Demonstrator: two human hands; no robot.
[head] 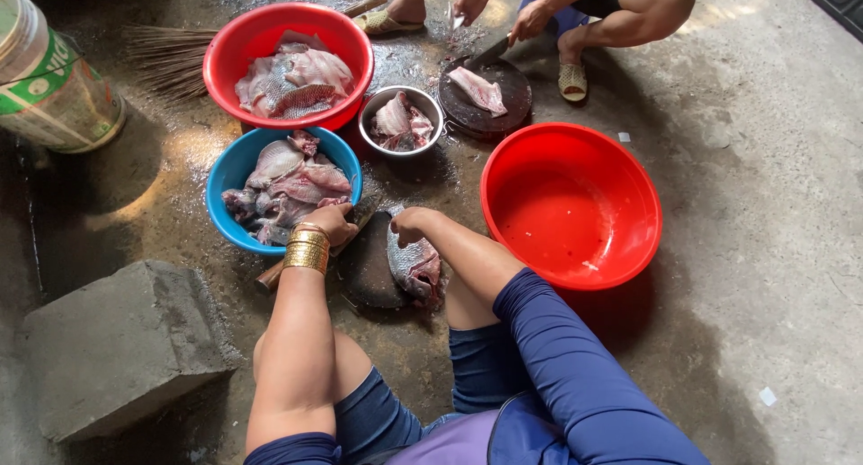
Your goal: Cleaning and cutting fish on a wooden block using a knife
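My left hand [329, 222], with gold bangles on the wrist, grips a knife with a wooden handle [270, 275], just in front of the blue bowl [225, 173] of fish pieces. Its blade points toward the round dark cutting board [367, 269]. A scaly fish [416, 267] lies on that board's right side. My right hand [410, 224] is curled over the fish's upper end and holds it down.
A red bowl [232, 47] of fish pieces and a small metal bowl [370, 115] stand behind. To the right is a red bowl [575, 209] with nothing in it. Opposite, another person [530, 20] cuts a fillet on a second board [467, 115]. A concrete block [117, 339], a bucket [45, 79] and a broom [166, 56] are on the left.
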